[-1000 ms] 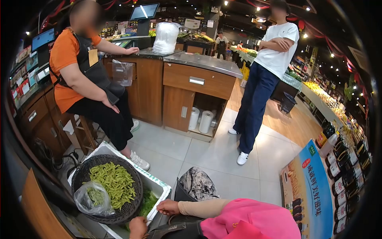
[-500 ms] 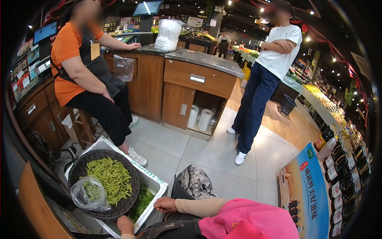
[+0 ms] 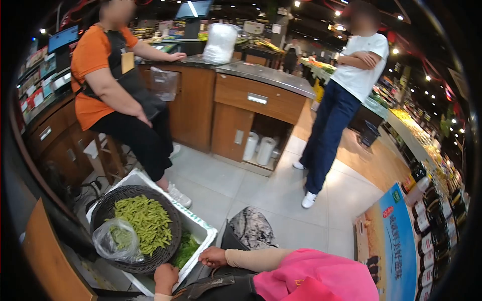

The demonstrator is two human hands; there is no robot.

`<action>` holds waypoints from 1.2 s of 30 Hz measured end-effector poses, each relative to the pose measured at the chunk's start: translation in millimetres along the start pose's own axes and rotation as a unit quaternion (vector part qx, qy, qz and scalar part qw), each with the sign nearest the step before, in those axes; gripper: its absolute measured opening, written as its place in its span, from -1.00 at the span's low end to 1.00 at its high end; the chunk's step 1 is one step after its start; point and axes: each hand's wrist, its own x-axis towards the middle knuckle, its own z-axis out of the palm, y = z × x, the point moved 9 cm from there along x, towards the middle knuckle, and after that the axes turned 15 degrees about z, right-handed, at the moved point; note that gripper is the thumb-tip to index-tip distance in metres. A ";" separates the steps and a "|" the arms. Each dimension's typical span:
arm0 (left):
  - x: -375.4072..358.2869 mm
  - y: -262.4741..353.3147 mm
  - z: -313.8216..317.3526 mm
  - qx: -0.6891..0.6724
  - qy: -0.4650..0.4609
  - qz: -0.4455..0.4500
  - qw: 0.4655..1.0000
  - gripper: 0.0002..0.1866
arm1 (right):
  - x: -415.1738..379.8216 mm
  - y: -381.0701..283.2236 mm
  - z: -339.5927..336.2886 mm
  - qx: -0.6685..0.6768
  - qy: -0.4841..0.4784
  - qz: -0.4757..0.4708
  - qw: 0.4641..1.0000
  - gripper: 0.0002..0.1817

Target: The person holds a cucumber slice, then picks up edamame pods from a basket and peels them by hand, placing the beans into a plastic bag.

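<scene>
The wicker basket of green pods is sitting tilted in the white foam box, its round shape giving no clear long axis. The left hand is gripping its near rim; the right hand is resting on the box edge, its grip untellable. Steadying both sides is seeming wise

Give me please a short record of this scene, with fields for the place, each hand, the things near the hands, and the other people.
place: shop floor beside a wooden counter
left hand: on the rim of the white crate; grip cannot be told
right hand: over the crate edge, fingers curled; holding unclear
basket: dark wicker, in the crate, holds green pods
plastic bag: clear, on the basket, some pods inside
other people: one seated in orange shirt; one standing, white shirt, arms crossed
</scene>
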 end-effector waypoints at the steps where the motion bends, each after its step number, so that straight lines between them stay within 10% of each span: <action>1: -2.2 3.2 -10.8 -0.040 0.041 0.033 0.998 -0.77 | 2.0 -0.4 3.5 -0.003 -0.009 0.004 1.000 -0.90; 6: 2.2 7.4 -61.4 -0.069 0.299 0.150 0.940 -0.90 | 6.5 1.5 10.8 -0.036 -0.034 0.024 0.998 -0.82; 15: 61.4 -63.9 -8.8 -0.032 0.035 -0.068 0.997 -0.74 | -3.1 -2.2 20.3 -0.061 -0.084 0.021 0.994 -0.87; 25: 57.3 -90.5 -38.7 0.086 0.234 -0.084 0.965 -0.80 | -6.1 -102.4 119.9 0.036 -0.124 -0.013 0.992 -0.73; 36: 63.8 -110.2 -36.2 0.022 0.180 -0.126 0.975 -0.83 | 81.8 -225.7 245.1 -0.139 -0.075 -0.096 0.983 -0.39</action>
